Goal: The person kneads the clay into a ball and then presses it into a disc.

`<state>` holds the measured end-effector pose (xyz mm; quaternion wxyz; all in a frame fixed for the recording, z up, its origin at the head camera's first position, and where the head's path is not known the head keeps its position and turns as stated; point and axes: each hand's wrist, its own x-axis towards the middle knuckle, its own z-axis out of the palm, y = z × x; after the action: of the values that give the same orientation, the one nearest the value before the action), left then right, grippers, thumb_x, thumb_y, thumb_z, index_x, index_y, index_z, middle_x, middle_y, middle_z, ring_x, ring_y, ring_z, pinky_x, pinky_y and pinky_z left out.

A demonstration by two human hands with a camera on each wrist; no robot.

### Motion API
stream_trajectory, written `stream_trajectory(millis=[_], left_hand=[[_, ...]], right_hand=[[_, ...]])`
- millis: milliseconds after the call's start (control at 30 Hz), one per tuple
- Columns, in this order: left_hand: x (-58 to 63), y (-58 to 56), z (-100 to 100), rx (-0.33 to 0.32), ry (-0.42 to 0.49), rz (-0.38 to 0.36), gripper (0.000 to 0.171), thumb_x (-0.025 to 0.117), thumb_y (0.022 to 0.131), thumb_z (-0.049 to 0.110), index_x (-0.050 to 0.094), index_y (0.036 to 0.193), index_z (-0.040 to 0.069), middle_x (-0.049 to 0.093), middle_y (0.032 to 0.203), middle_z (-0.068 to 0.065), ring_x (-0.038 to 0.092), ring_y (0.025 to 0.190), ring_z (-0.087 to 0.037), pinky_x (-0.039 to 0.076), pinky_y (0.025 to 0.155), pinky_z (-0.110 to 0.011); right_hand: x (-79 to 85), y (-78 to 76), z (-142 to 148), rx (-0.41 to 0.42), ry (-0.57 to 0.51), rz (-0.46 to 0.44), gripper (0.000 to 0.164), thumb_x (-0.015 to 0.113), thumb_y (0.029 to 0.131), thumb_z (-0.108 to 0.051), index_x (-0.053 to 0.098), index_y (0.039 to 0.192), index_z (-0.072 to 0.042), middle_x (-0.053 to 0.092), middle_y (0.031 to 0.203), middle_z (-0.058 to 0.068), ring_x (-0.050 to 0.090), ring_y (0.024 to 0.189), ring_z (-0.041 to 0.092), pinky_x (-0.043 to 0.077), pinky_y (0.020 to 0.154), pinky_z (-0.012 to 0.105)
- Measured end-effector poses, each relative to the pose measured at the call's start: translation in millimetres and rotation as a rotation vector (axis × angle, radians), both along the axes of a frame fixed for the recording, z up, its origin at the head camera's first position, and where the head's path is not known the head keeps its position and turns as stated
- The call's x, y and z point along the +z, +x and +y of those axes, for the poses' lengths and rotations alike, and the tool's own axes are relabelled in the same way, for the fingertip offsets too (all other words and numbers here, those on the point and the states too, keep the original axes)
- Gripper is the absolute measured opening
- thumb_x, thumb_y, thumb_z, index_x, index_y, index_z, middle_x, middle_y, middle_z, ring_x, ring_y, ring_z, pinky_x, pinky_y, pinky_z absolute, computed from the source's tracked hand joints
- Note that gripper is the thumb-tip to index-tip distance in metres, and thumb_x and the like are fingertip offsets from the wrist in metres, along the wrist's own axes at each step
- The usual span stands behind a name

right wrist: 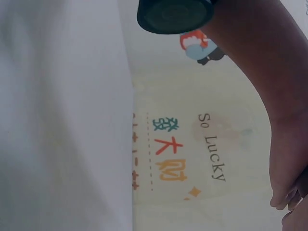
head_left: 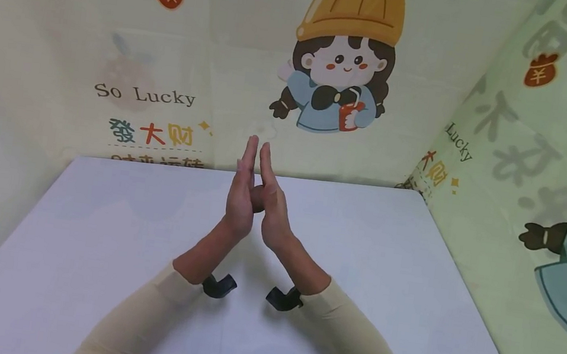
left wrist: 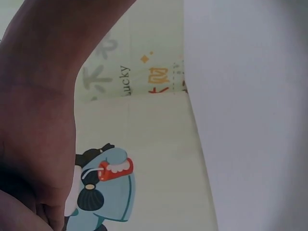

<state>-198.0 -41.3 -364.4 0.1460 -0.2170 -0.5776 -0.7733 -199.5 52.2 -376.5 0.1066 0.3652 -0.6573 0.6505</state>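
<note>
Raised over the table, my left hand (head_left: 242,192) and right hand (head_left: 273,202) face each other palm to palm, fingers straight and pointing away from me. Between the palms sits a dark brown, rounded thing (head_left: 257,199), like a small ball, pressed from both sides. Most of it is hidden by the hands. In the left wrist view the left hand (left wrist: 36,144) fills the left side. On the right edge of the right wrist view, the right hand (right wrist: 288,163) shows with a dark bit of the rounded thing (right wrist: 303,182) beside it.
Below the hands is a white table (head_left: 91,247), its far edge meeting a cream printed cloth (head_left: 244,64) with cartoon figures and lettering. A similar cloth hangs along both sides. Black wrist mounts (head_left: 219,286) stick out under the cream sleeves (head_left: 142,314).
</note>
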Motion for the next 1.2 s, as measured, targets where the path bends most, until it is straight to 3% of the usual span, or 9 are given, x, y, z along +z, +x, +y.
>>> stream_trajectory(millis=[100,133,200,233,333,433,633,933,1200], left_hand=[[0.9,-2.7,-2,0.018,0.002,-0.017,0.068,0.011,0.111,0.041,0.007,0.169,0.005,0.009,0.176,0.001,0.004,0.158,-0.006,0.004,0.126,-0.039],[1.3,-3.7,-3,0.024,0.003,-0.023,0.068,0.011,0.111,0.041,0.008,0.169,0.006,0.009,0.176,0.002,0.004,0.158,-0.006,0.004,0.126,-0.038],[2.1,-5.5,-5,0.036,0.006,-0.039,0.068,0.011,0.111,0.042,0.008,0.169,0.007,0.01,0.176,0.003,0.005,0.158,-0.005,0.006,0.126,-0.038],[2.4,-6.5,-6,0.046,0.006,-0.049,0.068,0.012,0.111,0.043,0.008,0.169,0.008,0.01,0.176,0.004,0.005,0.158,-0.005,0.006,0.126,-0.038],[2.5,-9.7,-8,0.061,0.016,-0.076,0.067,0.013,0.112,0.043,0.01,0.17,0.009,0.011,0.175,0.005,0.005,0.158,-0.005,0.008,0.126,-0.038],[1.4,-12.7,-9,0.069,0.02,-0.09,0.066,0.014,0.113,0.042,0.011,0.169,0.008,0.01,0.176,0.003,0.004,0.158,-0.007,0.007,0.126,-0.038],[-5.4,-18.7,-10,0.04,0.013,-0.102,0.067,0.015,0.112,0.042,0.01,0.169,0.006,0.009,0.176,0.001,-0.001,0.159,-0.01,0.0,0.126,-0.045],[-12.5,-20.3,-6,-0.061,-0.049,-0.108,0.069,0.011,0.111,0.047,0.012,0.17,0.013,0.006,0.176,0.004,-0.001,0.159,-0.013,0.005,0.123,-0.063],[-18.6,-15.9,-1,-0.088,-0.104,-0.05,0.065,0.009,0.112,0.039,0.012,0.169,0.009,0.007,0.176,-0.002,-0.002,0.16,-0.015,-0.002,0.125,-0.055]], right_hand=[[-0.6,1.6,-1,0.007,0.006,0.011,0.095,0.016,0.106,-0.073,0.005,0.167,-0.002,0.003,0.176,0.0,0.003,0.16,0.015,0.008,0.127,0.041],[-0.9,2.3,-1,0.007,0.011,0.012,0.095,0.016,0.105,-0.073,0.004,0.167,-0.002,0.003,0.176,0.001,0.015,0.158,0.015,0.017,0.125,0.039],[-0.9,4.3,-2,0.013,0.02,0.017,0.096,0.016,0.105,-0.073,0.003,0.167,-0.002,0.002,0.176,0.001,0.019,0.157,0.015,0.021,0.124,0.037],[-1.1,5.4,-2,0.014,0.025,0.016,0.096,0.016,0.105,-0.074,0.003,0.167,-0.002,0.002,0.176,0.001,0.03,0.151,0.016,0.027,0.12,0.036],[-1.8,8.1,-2,0.006,0.045,0.018,0.098,0.017,0.103,-0.076,0.002,0.168,-0.004,0.0,0.176,-0.002,0.041,0.141,0.017,0.04,0.11,0.036],[-2.5,10.2,-3,-0.011,0.061,0.03,0.098,0.017,0.103,-0.077,0.003,0.168,-0.005,-0.001,0.176,-0.003,0.041,0.144,0.019,0.043,0.108,0.038],[0.0,13.3,-5,-0.063,0.112,0.112,0.1,0.013,0.103,-0.077,0.005,0.167,-0.001,-0.005,0.176,0.003,0.0,0.161,0.021,0.013,0.126,0.047],[9.9,10.6,-3,-0.118,0.108,0.17,0.104,0.014,0.102,-0.079,0.006,0.166,0.002,-0.003,0.176,0.005,0.0,0.161,0.022,0.007,0.126,0.05],[18.4,5.2,-1,-0.15,0.122,0.197,0.102,0.015,0.103,-0.076,0.005,0.165,0.005,-0.002,0.176,0.01,0.001,0.161,0.021,0.003,0.127,0.046]])
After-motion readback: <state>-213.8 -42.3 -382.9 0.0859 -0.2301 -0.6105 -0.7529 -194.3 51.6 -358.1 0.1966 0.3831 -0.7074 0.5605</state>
